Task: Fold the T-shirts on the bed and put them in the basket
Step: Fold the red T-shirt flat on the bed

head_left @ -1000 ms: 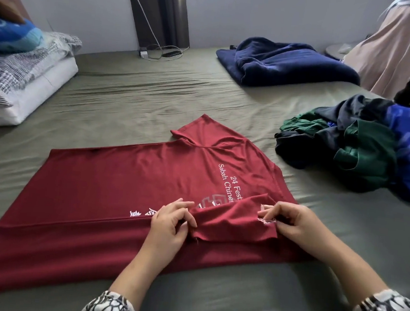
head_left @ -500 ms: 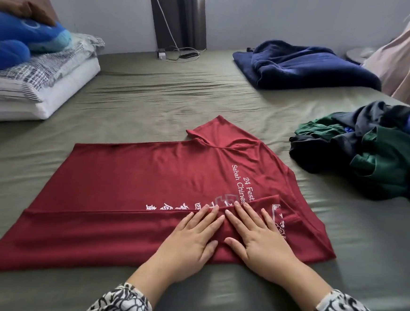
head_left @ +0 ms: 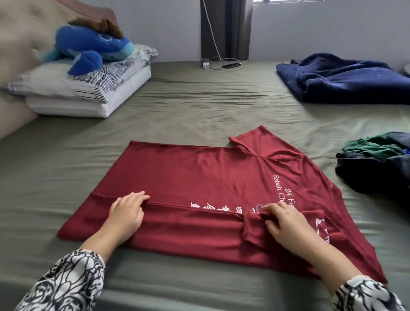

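Fingers (head_left: 139, 197) of my left hand (head_left: 126, 214) lie nearly straight and close together, tips pressing on the folded edge of the red T-shirt (head_left: 197, 174). My right hand (head_left: 285, 226) rests flat on the tucked-in sleeve (head_left: 254, 229), its fingers loosely spread and only slightly bent, pressing the cloth down rather than pinching it. The T-shirt lies spread on the bed (head_left: 190, 105), directly in front of me, its near long side folded over toward the middle, white lettering showing beside my right hand and the far sleeve sticking out toward the window side. Both my patterned black-and-white cuffs show at the bottom edge. To the right, a pile of dark and green clothes (head_left: 389, 165) sits near the shirt but apart from it. Farther back lies a navy blanket (head_left: 352, 81). On the left, a blue plush toy (head_left: 92, 46) rests on stacked pillows (head_left: 86, 89).
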